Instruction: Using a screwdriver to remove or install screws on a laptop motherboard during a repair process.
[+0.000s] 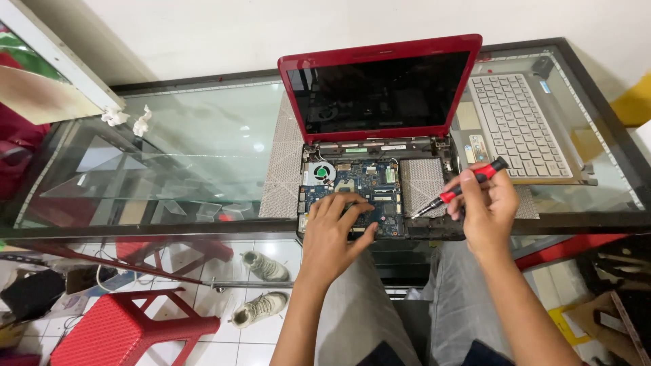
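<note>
A red laptop (380,88) stands open on a glass table (203,142), its keyboard cover removed. The blue motherboard (369,183) and a round fan (319,173) lie exposed in the base. My left hand (333,234) rests flat on the lower left part of the board, fingers spread over it. My right hand (487,209) grips a red and black screwdriver (461,188). Its tip points down-left at the base's right side, beside a grey mesh patch (422,180).
The detached silver keyboard panel (519,125) lies on the glass at the right. Two crumpled white tissues (129,120) sit at the far left. Under the table are a red stool (125,329) and a pair of shoes (261,288). My knees are below the table's edge.
</note>
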